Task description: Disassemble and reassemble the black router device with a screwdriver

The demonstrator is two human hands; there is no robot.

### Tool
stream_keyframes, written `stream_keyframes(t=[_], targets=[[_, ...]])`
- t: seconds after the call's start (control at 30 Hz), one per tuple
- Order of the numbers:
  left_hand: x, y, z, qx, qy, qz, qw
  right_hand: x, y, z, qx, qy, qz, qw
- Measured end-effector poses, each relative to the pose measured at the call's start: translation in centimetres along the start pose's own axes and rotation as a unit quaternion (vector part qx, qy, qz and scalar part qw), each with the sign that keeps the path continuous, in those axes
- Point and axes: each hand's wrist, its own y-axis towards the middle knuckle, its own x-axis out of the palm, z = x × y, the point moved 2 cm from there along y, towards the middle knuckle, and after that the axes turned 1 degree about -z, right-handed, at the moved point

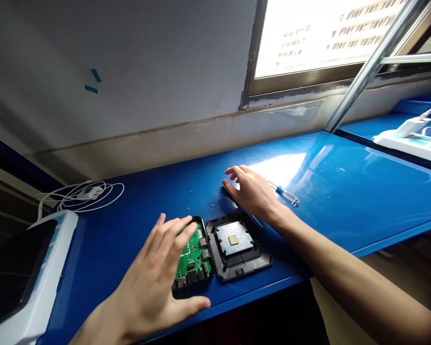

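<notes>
My left hand (158,270) is open, its fingers spread above a green circuit board (190,256) in a black half-case and partly covering it. Right beside that lies the other half of the case, a black cover (230,270). Fixed inside the cover is a silvery metal plate (233,238) with a small tan pad (233,239). Beyond the cover, my right hand (253,191) reaches over the table with its fingers apart and loosely bent, nothing visible in them. Close to it lies a screwdriver (285,194) with a blue and clear handle. Tiny screws (212,205) are scattered left of that hand.
At left, a white power strip (53,282) carries a dark-screened device (17,273), with a coiled white cable (93,196) behind. A metal post (362,81) rises near the window. Another power strip (416,143) with a plug sits far right. The blue table's (380,201) front edge is near me.
</notes>
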Motion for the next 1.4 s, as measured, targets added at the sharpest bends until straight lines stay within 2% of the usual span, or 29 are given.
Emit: stream_keyframes(t=[0.1,0.23,0.33,0.47,0.53,0.67,0.8,0.93,1.03,1.27,1.4], targets=[[0.4,2.5,1.6,0.008,0.022,-0.029,0.999,-0.1,0.0,0.0,-0.003,-0.001,0.014,1.0],[0.7,4.8,2.5,0.005,0.036,-0.087,0.996,-0.4,0.1,0.0,-0.011,0.0,0.037,0.999],[0.8,5.8,2.8,0.001,0.021,-0.12,0.993,-0.5,0.0,-0.1,-0.019,0.006,0.055,0.998],[0.7,6.5,3.2,-0.013,-0.006,-0.122,0.992,-0.7,-0.1,-0.2,-0.035,0.019,0.072,0.997],[0.6,6.7,3.4,-0.016,-0.019,-0.107,0.994,-0.8,-0.1,-0.2,-0.04,0.025,0.079,0.996],[-0.6,7.0,3.6,0.004,-0.036,-0.041,0.999,-1.1,0.1,-0.3,-0.054,0.044,0.088,0.994],[-2.1,6.5,2.3,0.038,-0.03,-0.007,0.999,-1.6,-0.1,-0.9,-0.1,0.103,0.079,0.986],[-3.3,5.3,-0.4,0.049,-0.037,0.025,0.998,-1.9,-1.0,-1.6,-0.203,0.23,0.0,0.952],[-4.0,4.7,-2.2,0.057,-0.059,0.062,0.995,-1.8,-1.6,-2.1,-0.248,0.263,-0.063,0.93],[-4.6,3.7,-3.6,0.08,-0.112,0.137,0.981,-1.1,-2.4,-3.0,-0.291,0.239,-0.065,0.924],[-4.5,2.8,-4.2,0.078,-0.121,0.139,0.98,-0.6,-2.8,-3.5,-0.328,0.19,-0.08,0.922]])
